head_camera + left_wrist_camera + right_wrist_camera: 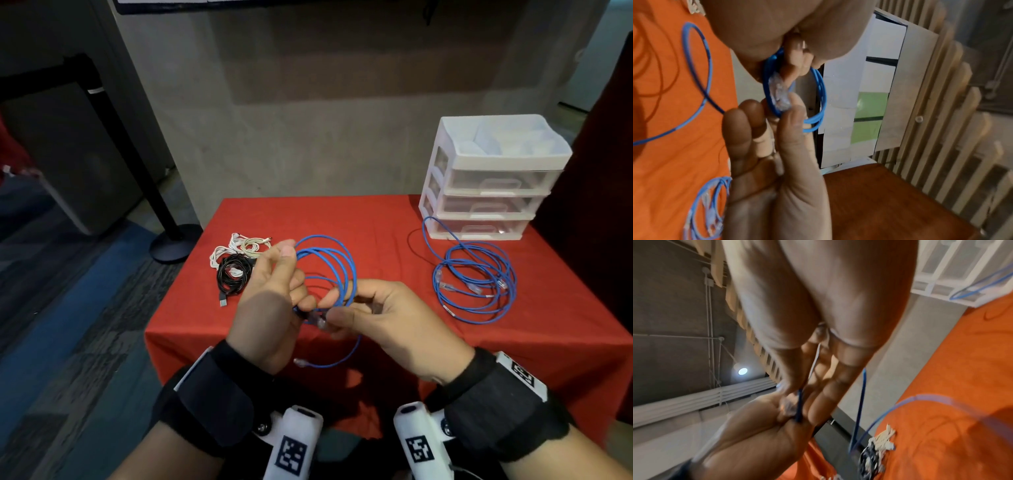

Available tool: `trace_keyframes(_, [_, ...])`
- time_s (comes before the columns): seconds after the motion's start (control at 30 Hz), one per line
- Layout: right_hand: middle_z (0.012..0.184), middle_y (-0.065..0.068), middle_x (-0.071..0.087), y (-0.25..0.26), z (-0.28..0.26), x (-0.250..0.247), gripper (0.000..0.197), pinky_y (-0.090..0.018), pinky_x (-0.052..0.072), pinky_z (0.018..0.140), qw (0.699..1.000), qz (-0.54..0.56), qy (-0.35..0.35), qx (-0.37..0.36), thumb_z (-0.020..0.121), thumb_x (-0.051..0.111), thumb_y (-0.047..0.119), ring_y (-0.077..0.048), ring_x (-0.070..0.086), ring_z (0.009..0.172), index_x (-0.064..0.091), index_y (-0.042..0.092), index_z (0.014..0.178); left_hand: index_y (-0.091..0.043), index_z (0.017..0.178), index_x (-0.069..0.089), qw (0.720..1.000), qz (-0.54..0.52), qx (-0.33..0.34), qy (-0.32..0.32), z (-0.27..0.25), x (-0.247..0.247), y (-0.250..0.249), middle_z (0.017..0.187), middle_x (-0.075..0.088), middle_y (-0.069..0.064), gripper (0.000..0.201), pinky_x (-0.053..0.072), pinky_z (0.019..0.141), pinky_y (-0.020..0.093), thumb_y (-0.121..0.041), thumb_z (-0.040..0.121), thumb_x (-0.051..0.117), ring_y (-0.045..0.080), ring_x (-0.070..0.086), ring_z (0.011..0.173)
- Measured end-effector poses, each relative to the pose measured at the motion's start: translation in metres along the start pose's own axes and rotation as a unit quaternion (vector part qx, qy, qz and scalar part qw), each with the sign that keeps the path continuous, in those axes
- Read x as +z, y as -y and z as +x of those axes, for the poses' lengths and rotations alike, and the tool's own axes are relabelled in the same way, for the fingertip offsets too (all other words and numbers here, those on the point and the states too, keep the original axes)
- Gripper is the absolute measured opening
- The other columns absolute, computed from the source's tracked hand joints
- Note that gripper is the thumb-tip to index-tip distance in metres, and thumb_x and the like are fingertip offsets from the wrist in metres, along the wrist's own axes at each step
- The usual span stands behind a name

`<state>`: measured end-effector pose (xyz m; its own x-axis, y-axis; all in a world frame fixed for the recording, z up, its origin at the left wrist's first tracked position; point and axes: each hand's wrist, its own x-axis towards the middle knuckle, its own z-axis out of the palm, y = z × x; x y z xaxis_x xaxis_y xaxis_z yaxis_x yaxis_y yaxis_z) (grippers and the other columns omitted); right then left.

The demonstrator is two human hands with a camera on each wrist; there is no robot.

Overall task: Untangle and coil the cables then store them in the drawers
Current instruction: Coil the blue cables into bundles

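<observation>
1. Hands met above the near edge of the red table [394, 219]: left hand [270, 308] and right hand [383, 322] both pinched the blue ethernet cable [337, 263], its loops standing between them.
2. Left wrist view caught the clear plug [780, 95] between fingertips; head view alone showed the drawer unit [486, 181], a second blue coil [476, 287] and the black and white cables [236, 267].

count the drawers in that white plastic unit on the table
3, stacked in the white drawer unit at the table's far right corner: top drawer, middle drawer, bottom drawer. All appear closed. An open tray sits on top, not a drawer.
</observation>
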<state>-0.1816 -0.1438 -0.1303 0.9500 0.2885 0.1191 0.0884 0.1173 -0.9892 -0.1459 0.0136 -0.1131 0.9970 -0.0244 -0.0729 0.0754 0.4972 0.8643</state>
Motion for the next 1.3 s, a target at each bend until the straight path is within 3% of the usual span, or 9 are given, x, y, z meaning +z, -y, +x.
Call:
trace_keyframes(0.2, [0.109, 0.001, 0.065, 0.003, 0.012, -0.029, 0.027, -0.023, 0.048, 0.081, 0.948, -0.209, -0.208, -0.117, 0.094, 0.067, 0.039, -0.011, 0.060, 0.094, 0.064, 0.030, 0.120, -0.021, 0.070, 0.042, 0.982, 0.166, 0.046, 0.079, -0.003, -0.002, -0.006, 0.056, 0.024, -0.008, 0.037, 0.014, 0.046, 0.024, -0.027, 0.107, 0.045, 0.006, 0.017, 0.047])
trace_keyframes(0.37, [0.082, -0.011, 0.069, 0.013, 0.013, -0.034, 0.010, -0.034, 0.047, 0.081, 0.973, -0.217, -0.063, -0.048, 0.102, 0.061, 0.016, -0.014, 0.058, 0.077, 0.070, 0.018, 0.101, -0.027, 0.067, 0.060, 0.955, 0.274, 0.096, 0.059, 0.003, -0.009, -0.011, 0.058, 0.027, -0.004, 0.041, 0.026, 0.041, 0.021, -0.031, 0.106, 0.048, 0.007, 0.025, 0.045])
trace_keyframes(0.53, [0.076, -0.016, 0.066, 0.006, 0.008, -0.028, 0.018, -0.041, 0.046, 0.071, 0.978, -0.201, -0.046, -0.018, 0.102, 0.061, 0.020, -0.021, 0.055, 0.073, 0.069, 0.016, 0.087, -0.021, 0.070, 0.041, 0.978, 0.174, 0.114, -0.015, 0.011, -0.014, -0.015, 0.056, 0.027, -0.008, 0.039, 0.032, 0.043, 0.018, -0.032, 0.107, 0.046, 0.006, 0.024, 0.046])
trace_keyframes(0.7, [0.071, 0.002, 0.063, 0.001, 0.014, -0.006, 0.013, -0.032, 0.063, 0.071, 0.989, -0.019, -0.139, -0.038, 0.102, 0.057, 0.004, -0.016, 0.069, 0.071, 0.067, 0.005, 0.093, -0.018, 0.078, 0.052, 0.999, 0.005, -0.023, -0.030, 0.002, -0.005, 0.003, 0.054, 0.028, -0.006, 0.036, 0.039, 0.044, 0.025, -0.041, 0.105, 0.045, 0.007, 0.031, 0.043])
trace_keyframes(0.83, [0.072, 0.009, 0.068, 0.004, 0.017, 0.011, 0.014, -0.015, 0.055, 0.065, 0.985, 0.037, -0.148, -0.084, 0.101, 0.053, -0.003, -0.001, 0.066, 0.069, 0.066, 0.000, 0.097, -0.015, 0.114, 0.059, 0.993, -0.057, -0.099, -0.003, 0.003, -0.004, 0.011, 0.098, 0.065, 0.009, 0.040, 0.056, 0.076, 0.037, -0.050, 0.103, 0.042, 0.023, 0.064, 0.084])
trace_keyframes(0.93, [0.076, 0.006, 0.071, 0.000, 0.014, 0.019, 0.015, -0.023, 0.060, 0.072, 0.989, 0.037, -0.126, -0.072, 0.102, 0.052, -0.003, -0.004, 0.068, 0.072, 0.066, -0.001, 0.098, -0.017, 0.129, 0.055, 0.987, -0.080, -0.134, 0.034, 0.010, -0.003, 0.003, 0.127, 0.067, 0.022, 0.051, 0.060, 0.079, 0.045, -0.054, 0.103, 0.032, 0.035, 0.066, 0.107])
trace_keyframes(1.07, [0.081, 0.005, 0.073, -0.002, 0.006, 0.012, 0.019, -0.020, 0.053, 0.076, 0.993, -0.041, -0.081, -0.076, 0.101, 0.058, 0.003, -0.006, 0.065, 0.078, 0.072, 0.013, 0.093, -0.017, 0.091, 0.056, 0.994, -0.071, -0.083, -0.010, 0.016, -0.003, -0.002, 0.068, 0.051, -0.005, 0.038, 0.040, 0.044, 0.018, -0.050, 0.103, 0.042, 0.006, 0.043, 0.047])
trace_keyframes(1.2, [0.094, 0.013, 0.070, -0.003, 0.007, -0.005, 0.018, -0.024, 0.046, 0.085, 0.964, -0.195, -0.128, -0.126, 0.102, 0.059, 0.025, 0.000, 0.061, 0.091, 0.075, 0.018, 0.098, -0.023, 0.078, 0.053, 0.996, 0.074, 0.039, -0.029, 0.015, -0.002, 0.001, 0.061, 0.030, -0.006, 0.034, 0.024, 0.037, 0.017, -0.039, 0.106, 0.045, 0.004, 0.024, 0.043])
trace_keyframes(1.3, [0.130, 0.018, 0.059, 0.007, 0.012, -0.021, 0.042, -0.032, 0.044, 0.104, 0.936, -0.279, -0.160, -0.141, 0.096, 0.054, 0.051, -0.006, 0.052, 0.129, 0.061, 0.033, 0.133, -0.029, 0.065, 0.059, 0.968, 0.223, 0.101, 0.051, 0.004, 0.003, 0.000, 0.058, 0.030, -0.004, 0.043, 0.023, 0.040, 0.021, -0.034, 0.106, 0.047, 0.007, 0.026, 0.044])
